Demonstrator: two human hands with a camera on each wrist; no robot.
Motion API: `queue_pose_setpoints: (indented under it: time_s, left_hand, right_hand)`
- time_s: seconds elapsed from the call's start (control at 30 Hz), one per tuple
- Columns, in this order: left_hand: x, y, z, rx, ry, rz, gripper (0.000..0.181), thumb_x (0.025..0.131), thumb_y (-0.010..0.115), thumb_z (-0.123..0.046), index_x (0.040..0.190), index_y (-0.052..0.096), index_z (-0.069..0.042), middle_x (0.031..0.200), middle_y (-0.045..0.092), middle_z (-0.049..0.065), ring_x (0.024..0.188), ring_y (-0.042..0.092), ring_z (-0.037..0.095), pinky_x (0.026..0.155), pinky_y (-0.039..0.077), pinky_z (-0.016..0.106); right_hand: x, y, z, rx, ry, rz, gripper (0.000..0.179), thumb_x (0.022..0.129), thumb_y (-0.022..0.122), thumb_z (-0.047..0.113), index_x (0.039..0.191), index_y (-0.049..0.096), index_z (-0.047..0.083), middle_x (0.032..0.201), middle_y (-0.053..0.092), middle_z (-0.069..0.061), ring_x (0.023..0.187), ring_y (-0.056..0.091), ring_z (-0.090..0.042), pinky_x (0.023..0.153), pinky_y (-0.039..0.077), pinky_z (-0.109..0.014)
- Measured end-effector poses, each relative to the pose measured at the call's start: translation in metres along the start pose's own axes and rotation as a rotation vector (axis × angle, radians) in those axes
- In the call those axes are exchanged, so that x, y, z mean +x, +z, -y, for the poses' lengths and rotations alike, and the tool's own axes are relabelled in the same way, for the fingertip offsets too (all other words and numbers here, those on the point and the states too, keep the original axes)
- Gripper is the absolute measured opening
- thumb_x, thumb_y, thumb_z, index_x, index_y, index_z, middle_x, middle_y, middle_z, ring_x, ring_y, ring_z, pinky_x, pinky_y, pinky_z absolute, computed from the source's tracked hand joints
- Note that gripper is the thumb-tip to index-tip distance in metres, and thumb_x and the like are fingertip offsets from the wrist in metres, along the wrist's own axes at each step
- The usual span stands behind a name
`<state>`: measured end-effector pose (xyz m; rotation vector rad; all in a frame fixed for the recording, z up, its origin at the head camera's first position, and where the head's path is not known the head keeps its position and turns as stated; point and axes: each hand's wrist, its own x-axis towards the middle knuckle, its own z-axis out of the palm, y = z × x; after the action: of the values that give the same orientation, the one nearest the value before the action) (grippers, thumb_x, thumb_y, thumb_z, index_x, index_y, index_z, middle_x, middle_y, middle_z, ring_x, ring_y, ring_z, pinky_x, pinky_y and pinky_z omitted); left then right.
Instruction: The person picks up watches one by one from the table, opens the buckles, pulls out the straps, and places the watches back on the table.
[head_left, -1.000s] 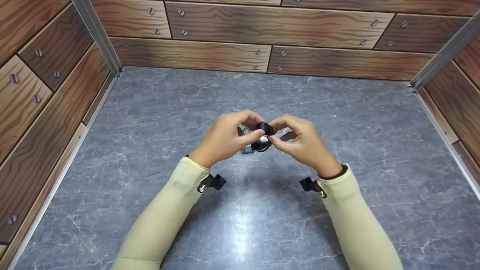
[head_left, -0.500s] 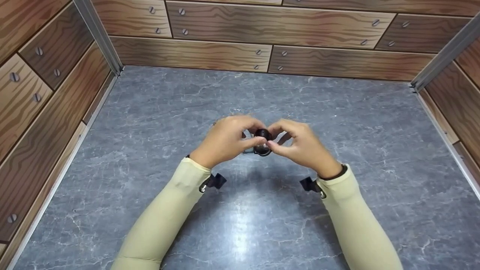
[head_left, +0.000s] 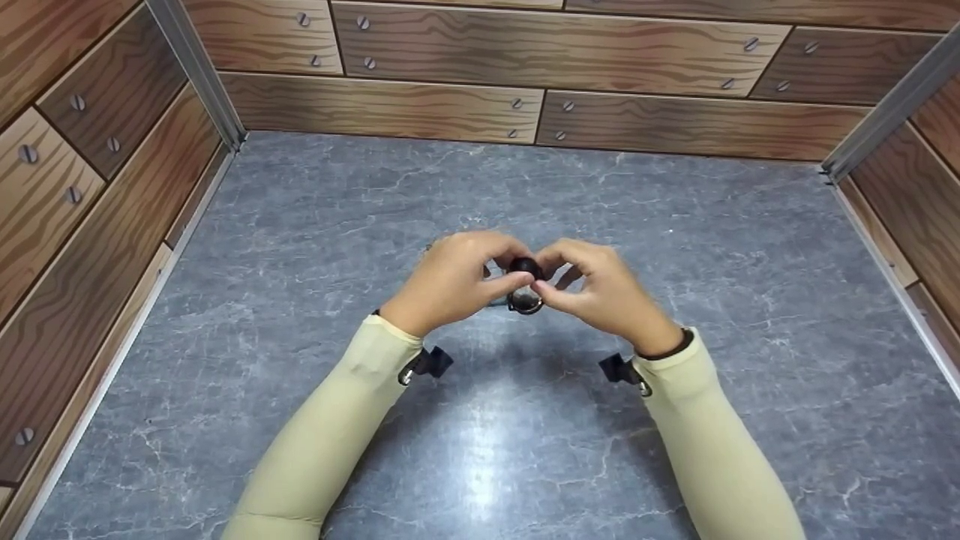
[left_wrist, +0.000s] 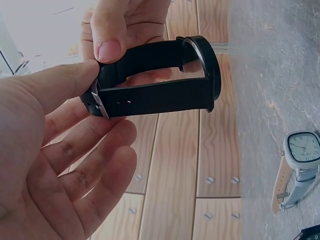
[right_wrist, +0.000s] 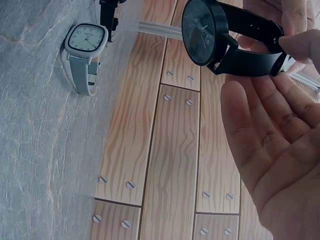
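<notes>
Both hands hold a black watch (head_left: 524,285) with a round dark face above the middle of the grey table (head_left: 675,225). My left hand (head_left: 469,279) pinches the strap at the buckle between thumb and fingers; the left wrist view shows the closed loop of the black watch (left_wrist: 165,87) and the buckle end. My right hand (head_left: 596,283) pinches the strap from the other side, and the black watch (right_wrist: 225,42) shows its face in the right wrist view. A second watch (right_wrist: 86,47), with a square pale dial and a grey strap, lies on the table just beyond the hands.
Wood-patterned walls (head_left: 555,67) with screw heads enclose the table at the back and on both sides. The grey-strap watch (left_wrist: 300,162) lies near the back of the hands. A small black item (right_wrist: 110,12) sits beside it, mostly cut off.
Both hands have dropped slightly toward the table with the black watch and closed tighter round it. Since half a second ago almost nothing has moved.
</notes>
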<state>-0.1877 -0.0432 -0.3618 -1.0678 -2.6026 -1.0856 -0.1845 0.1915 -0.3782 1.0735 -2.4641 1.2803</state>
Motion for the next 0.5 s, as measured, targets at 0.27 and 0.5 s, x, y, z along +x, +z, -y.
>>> queue_pose_setpoints:
  time_s: [0.27,0.5]
  left_hand:
    - [0.0,0.0014,0.0015,-0.075,0.027,-0.047,0.02,0.099,0.072,-0.031,0.115,0.075,-0.019,0.098,0.074,-0.009,0.087,0.065,0.0,0.071,0.055,0.025]
    - [0.0007,0.001,0.0007,-0.121,0.013,-0.084,0.02,0.098,0.072,-0.031,0.114,0.074,-0.018,0.097,0.074,-0.01,0.085,0.064,0.0,0.07,0.053,0.027]
  right_hand:
    - [-0.0009,-0.0012,0.0006,0.006,-0.007,-0.012,0.014,0.091,0.076,0.003,0.104,0.074,0.008,0.1,0.073,0.002,0.089,0.068,-0.013,0.07,0.06,-0.031]
    - [-0.0004,-0.0026,0.0014,0.012,-0.018,-0.033,0.013,0.091,0.076,0.002,0.103,0.073,0.005,0.098,0.073,-0.001,0.09,0.068,-0.014,0.069,0.06,-0.028]
